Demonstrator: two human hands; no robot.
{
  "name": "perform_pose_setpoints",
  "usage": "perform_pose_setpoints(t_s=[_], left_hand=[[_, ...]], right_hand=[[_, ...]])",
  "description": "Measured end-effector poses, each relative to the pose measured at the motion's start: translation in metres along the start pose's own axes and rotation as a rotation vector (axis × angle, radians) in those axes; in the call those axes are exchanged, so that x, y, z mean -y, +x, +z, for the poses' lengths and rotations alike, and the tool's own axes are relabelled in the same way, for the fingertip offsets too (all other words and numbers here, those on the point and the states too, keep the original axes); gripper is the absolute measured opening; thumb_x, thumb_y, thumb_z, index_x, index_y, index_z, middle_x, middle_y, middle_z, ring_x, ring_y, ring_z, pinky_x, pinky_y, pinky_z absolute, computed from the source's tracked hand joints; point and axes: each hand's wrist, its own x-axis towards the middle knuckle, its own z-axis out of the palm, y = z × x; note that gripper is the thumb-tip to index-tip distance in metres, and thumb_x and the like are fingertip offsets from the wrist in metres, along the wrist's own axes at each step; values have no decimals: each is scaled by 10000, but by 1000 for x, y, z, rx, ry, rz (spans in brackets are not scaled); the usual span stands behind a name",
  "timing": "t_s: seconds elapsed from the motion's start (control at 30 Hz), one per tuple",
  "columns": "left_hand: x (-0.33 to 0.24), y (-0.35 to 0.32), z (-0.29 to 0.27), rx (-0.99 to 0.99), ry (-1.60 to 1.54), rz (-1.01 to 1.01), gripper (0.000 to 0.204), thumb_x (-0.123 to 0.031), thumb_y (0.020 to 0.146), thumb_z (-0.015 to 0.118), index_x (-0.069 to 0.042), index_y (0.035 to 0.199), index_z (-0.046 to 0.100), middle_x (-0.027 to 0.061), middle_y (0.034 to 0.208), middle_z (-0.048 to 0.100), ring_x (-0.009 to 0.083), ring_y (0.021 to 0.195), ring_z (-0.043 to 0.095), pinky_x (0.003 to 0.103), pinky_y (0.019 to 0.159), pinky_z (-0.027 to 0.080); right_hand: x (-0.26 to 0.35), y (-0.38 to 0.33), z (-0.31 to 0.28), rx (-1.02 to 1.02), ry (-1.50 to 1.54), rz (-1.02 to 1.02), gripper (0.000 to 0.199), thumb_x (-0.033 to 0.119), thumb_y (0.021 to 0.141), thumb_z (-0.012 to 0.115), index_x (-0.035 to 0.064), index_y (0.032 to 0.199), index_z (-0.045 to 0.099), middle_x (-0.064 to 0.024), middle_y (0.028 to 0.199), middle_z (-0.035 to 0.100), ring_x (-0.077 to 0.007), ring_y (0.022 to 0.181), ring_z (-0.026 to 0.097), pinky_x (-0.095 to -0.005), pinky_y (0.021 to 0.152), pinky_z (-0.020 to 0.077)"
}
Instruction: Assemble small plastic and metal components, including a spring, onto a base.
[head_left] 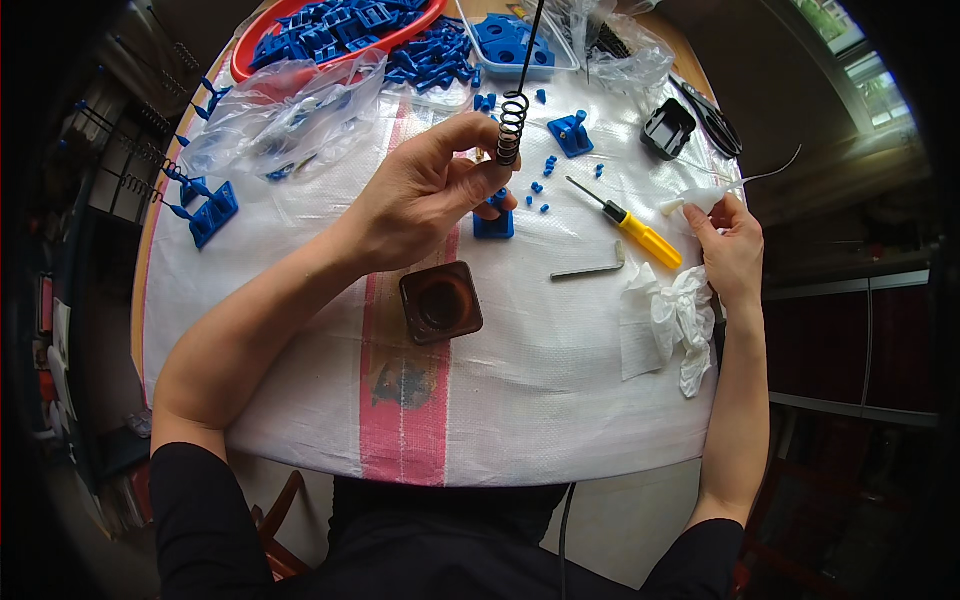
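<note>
My left hand [425,190] pinches a black coil spring [512,125] by its lower end, and a thin black rod [535,45] rises from it. Just beneath those fingers is a blue plastic piece [492,224], partly hidden by them. At the right, my right hand [730,245] closes around a small white bottle [685,202] with a long thin nozzle that points up and right. A crumpled white tissue [675,320] lies under that wrist. Between the hands are a yellow-handled screwdriver [645,238], a bent metal hex key [588,270] and several tiny blue parts [537,187].
A dark square cup [441,303] stands near my left forearm. Toward the back are a red basin [240,62] of blue parts, a clear tray [568,62], plastic bags [300,115], a black box [668,130] and black scissors [718,130]. Spring-topped blue assemblies [212,215] stand at the left edge.
</note>
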Motion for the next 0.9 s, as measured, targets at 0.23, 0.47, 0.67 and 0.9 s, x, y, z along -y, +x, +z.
perform_pose_setpoints(t_s=[0.23,0.47,0.67,0.9], left_hand=[[0,1,0,5,7,0,145,-141,1009,542,-71,1136,547,14,1023,566,140,943,633,317,833,536],[2,0,-1,8,0,5,147,-139,1008,543,-66,1135,554,15,1021,568,138,943,633,315,833,537],[1,1,-1,-1,20,-2,151,-137,1006,547,-63,1137,558,19,1025,577,137,942,639,307,826,540],[0,2,0,-7,18,-19,171,-130,997,561,-57,1152,560,22,1028,585,143,938,644,311,827,546]], right_hand=[[-2,1,0,10,3,23,225,163,826,750,18,995,716,-39,813,709,-73,651,555,-255,639,480],[2,0,-1,25,-6,39,218,155,830,744,18,997,717,-38,812,708,-76,654,561,-258,640,483],[5,-1,-1,9,-44,19,219,170,825,747,18,980,713,-40,803,702,-83,647,557,-260,635,476],[1,0,1,-19,-59,-23,232,194,818,756,16,959,708,-44,790,692,-92,649,559,-267,630,471]])
